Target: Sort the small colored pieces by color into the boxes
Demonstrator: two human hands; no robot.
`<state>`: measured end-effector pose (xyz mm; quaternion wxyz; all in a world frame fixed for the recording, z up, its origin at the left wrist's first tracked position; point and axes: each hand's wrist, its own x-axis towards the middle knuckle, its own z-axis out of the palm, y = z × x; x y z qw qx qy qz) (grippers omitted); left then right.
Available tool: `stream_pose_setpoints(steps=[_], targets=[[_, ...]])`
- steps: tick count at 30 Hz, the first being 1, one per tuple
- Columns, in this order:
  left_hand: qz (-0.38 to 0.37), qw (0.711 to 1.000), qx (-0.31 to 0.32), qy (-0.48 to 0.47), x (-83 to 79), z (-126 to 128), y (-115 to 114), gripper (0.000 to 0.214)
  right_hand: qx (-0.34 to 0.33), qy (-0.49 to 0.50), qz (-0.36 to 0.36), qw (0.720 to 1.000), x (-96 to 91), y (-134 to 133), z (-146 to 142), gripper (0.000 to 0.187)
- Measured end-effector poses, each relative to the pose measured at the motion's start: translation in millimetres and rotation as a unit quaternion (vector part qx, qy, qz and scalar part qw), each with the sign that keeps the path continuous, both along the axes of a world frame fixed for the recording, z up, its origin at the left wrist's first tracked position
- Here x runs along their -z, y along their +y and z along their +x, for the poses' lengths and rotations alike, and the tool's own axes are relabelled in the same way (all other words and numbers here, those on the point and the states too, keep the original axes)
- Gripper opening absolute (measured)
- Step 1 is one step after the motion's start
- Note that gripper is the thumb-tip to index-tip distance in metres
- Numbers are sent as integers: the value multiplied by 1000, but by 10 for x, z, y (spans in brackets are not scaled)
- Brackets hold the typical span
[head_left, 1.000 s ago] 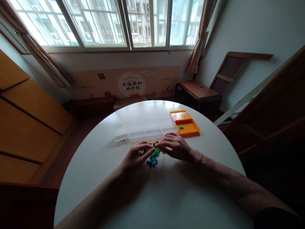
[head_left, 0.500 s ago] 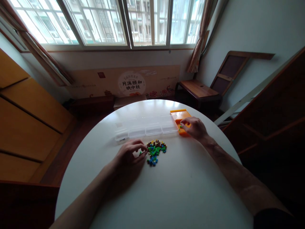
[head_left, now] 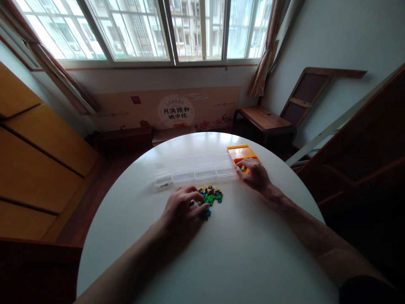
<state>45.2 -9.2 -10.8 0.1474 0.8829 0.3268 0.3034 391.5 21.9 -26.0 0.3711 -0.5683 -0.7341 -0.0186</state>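
Observation:
A pile of small bricks (head_left: pixel 212 196), green, blue, brown and yellow, lies on the white round table. At its left side, my left hand (head_left: pixel 185 203) has its thumb and curved fingers apart, with the fingertips touching the bricks. My right hand (head_left: pixel 255 174) is over the near part of an orange tray (head_left: pixel 243 151). Its thumb and forefinger come together in a pinch, but whatever is between the tips is too small to make out. Green and red bits show in the gap behind them.
A clear plastic compartment box (head_left: pixel 205 173) stretches along the far side of the pile, up to the orange tray. Past the table (head_left: pixel 240 253) are a wooden chair (head_left: pixel 265 118), a printed carton panel (head_left: pixel 202 105) and a window.
My left hand has moved right, onto the edge of the brick pile. My right hand has shifted slightly left and down at the orange tray, its fingers turned inward.

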Motion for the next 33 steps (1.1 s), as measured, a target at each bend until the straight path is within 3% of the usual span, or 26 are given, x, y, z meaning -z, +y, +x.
stream_pose_setpoints(steps=[8, 14, 18, 26, 33], targets=[[-5, 1000, 14, -4, 0, 27, -2, 13, -74, 3, 79, 994, -60, -161, -346, 18], [25, 999, 20, -7, 35, 32, 24, 11, -250, -29, 79, 964, -102, -258, -482, 7], [1, 998, 53, -38, 76, 44, 69, 16, -329, -58, 64, 940, -122, -291, -539, 15], [-81, 989, 88, -85, 93, 76, 122, 19, -350, -81, 104, 927, -117, -306, -591, 12], [-89, 987, 95, -91, 68, 83, 114, 19, -359, -78, 134, 920, -122, -310, -620, 9]])
